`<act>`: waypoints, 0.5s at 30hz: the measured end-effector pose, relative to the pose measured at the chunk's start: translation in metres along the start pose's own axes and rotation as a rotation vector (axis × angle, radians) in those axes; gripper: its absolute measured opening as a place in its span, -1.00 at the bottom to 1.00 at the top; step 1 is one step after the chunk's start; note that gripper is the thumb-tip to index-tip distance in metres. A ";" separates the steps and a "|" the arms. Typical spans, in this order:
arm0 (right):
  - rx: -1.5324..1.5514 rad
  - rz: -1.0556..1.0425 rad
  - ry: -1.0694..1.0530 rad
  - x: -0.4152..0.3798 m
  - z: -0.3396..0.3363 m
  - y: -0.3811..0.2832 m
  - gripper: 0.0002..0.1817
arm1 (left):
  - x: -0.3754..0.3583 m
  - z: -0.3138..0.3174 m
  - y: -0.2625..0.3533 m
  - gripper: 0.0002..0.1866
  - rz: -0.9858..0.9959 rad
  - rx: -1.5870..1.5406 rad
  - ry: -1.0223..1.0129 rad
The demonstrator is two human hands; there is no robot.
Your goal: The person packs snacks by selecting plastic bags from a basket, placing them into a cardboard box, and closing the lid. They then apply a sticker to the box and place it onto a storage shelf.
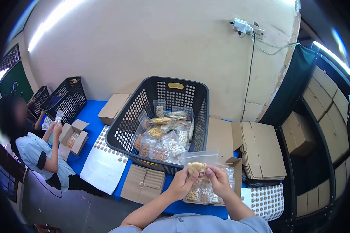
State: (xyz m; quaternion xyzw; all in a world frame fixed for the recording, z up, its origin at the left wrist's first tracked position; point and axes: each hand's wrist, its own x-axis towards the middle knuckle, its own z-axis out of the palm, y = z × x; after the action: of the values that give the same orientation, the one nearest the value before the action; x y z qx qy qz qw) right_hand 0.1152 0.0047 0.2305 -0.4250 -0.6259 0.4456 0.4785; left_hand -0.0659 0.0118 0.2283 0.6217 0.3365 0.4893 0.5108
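Observation:
My left hand (182, 185) and my right hand (220, 182) pinch a clear zip bag (200, 158) between them, one at each side. Pale cream pieces lie in the bag, and a small round sticker shows near my thumbs. Below my hands stands an open cardboard box (236, 174) with several filled clear bags (207, 196) in it. Just beyond, a large black perforated basket (122, 136) holds many bags of pale, yellow and brown pieces (155, 132).
Sticker sheets (101, 171) (262, 202) lie on the blue table (78, 157). A closed carton (142, 184) sits left of my hands; flattened cartons (262, 149) are stacked at right. A co-worker (41, 155) holds a small bag over an open box (81, 141). Shelves with cartons (297, 134) stand far right.

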 end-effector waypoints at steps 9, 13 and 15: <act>0.309 0.230 0.179 -0.069 -0.017 0.019 -0.65 | -0.021 0.070 -0.042 -0.53 -0.056 -0.024 -0.023; 0.400 0.204 0.136 -0.085 -0.030 0.022 -0.62 | -0.028 0.084 -0.057 -0.53 -0.048 -0.049 0.016; 0.346 0.218 0.158 -0.090 -0.035 0.026 -0.62 | -0.030 0.094 -0.066 -0.54 -0.039 -0.120 0.045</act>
State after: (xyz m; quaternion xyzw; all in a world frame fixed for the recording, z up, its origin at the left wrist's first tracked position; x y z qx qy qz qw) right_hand 0.1682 -0.0704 0.1908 -0.4353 -0.4509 0.5610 0.5409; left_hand 0.0198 -0.0275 0.1566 0.5722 0.3302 0.5122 0.5488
